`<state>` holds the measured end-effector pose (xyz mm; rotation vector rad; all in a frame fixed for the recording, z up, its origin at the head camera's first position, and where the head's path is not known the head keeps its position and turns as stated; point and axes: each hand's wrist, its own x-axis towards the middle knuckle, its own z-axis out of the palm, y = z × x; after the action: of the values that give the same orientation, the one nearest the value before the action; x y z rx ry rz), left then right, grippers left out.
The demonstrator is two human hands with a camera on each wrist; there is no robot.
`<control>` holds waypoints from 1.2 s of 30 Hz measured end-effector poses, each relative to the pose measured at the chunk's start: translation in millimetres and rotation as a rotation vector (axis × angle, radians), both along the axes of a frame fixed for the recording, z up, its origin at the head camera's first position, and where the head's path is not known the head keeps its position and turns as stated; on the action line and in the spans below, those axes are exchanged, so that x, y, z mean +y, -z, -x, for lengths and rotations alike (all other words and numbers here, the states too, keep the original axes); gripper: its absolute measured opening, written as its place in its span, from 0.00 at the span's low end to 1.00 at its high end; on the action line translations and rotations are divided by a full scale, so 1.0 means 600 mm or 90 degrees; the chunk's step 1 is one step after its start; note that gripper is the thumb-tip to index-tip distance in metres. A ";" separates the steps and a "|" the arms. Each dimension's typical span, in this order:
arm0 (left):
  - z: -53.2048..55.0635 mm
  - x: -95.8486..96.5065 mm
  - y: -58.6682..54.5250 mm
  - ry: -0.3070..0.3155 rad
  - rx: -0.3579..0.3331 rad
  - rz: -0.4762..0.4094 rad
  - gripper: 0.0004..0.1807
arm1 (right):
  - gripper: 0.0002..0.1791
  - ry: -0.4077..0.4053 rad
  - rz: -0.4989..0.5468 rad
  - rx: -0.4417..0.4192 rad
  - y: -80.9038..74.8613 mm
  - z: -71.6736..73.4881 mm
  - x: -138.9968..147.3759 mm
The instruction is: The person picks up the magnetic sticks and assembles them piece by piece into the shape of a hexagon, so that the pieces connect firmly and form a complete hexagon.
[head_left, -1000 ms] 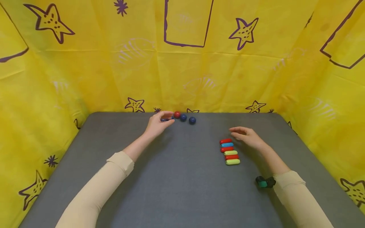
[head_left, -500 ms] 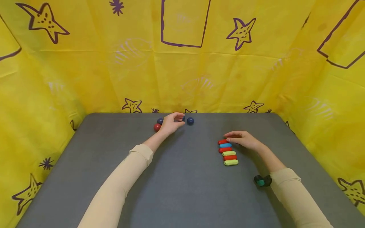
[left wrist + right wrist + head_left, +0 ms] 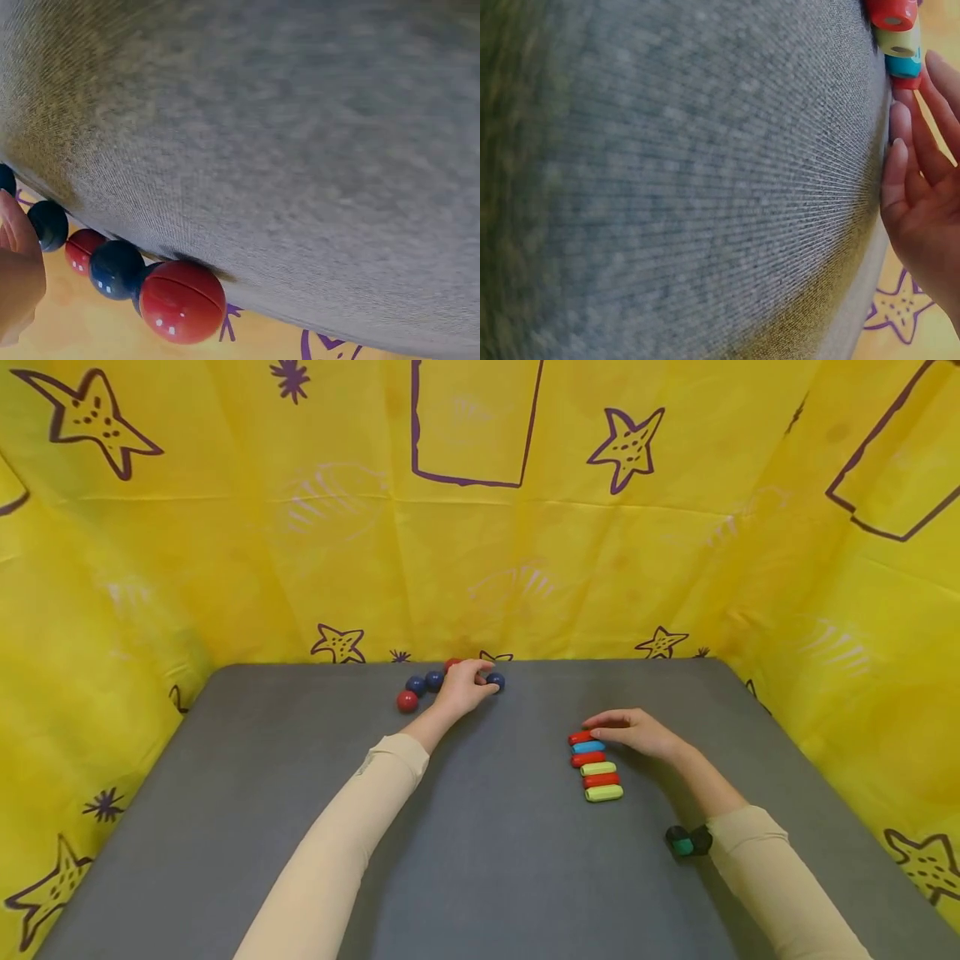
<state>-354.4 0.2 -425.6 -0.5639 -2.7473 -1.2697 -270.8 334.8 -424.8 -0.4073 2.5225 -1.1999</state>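
My left hand (image 3: 463,687) is at the table's far edge, fingers loosely bent. Its thumb and fingertips lie beside a dark blue ball (image 3: 497,681); the wrist view cuts off the fingertips. Left of the hand is a cluster: a red ball (image 3: 407,701), two dark blue balls (image 3: 434,681) and another red ball (image 3: 452,665) partly behind the hand. In the left wrist view a further blue ball (image 3: 48,226) stands next to the hand. My right hand (image 3: 637,732), fingers relaxed, touches or nearly touches the farthest red tube (image 3: 581,738) in a column of short tubes.
The column also has a blue tube (image 3: 588,747), more red ones (image 3: 588,760) and light green ones (image 3: 603,793). A small black and green object (image 3: 687,842) lies by the right sleeve. Yellow patterned cloth (image 3: 480,552) surrounds the grey table (image 3: 480,827).
My left hand has moved right along the balls, uncovering red and blue ones behind it. My right hand has come left to the farthest red tube. The view has turned slightly right.
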 end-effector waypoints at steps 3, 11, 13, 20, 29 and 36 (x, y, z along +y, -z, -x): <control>0.000 0.001 0.003 -0.002 0.002 0.018 0.23 | 0.20 -0.002 0.003 0.002 0.000 -0.001 -0.003; -0.003 0.002 0.002 0.016 -0.005 0.043 0.25 | 0.18 -0.001 0.009 0.001 0.002 -0.002 -0.009; -0.003 0.004 0.002 0.020 0.008 0.063 0.25 | 0.18 0.000 0.012 0.000 0.003 -0.002 -0.011; -0.002 0.015 0.006 0.010 0.033 0.084 0.23 | 0.18 0.013 0.008 -0.003 0.005 0.000 -0.015; -0.008 0.014 0.007 0.036 -0.024 0.032 0.22 | 0.19 0.029 -0.001 -0.008 0.003 0.003 -0.007; -0.021 0.002 0.008 0.088 -0.049 0.033 0.22 | 0.19 0.025 -0.005 -0.022 0.003 0.008 -0.003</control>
<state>-341.6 1.6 -430.2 -0.7361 -2.8564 -1.2756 -275.3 333.2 -426.3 -0.3331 2.5168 -1.2008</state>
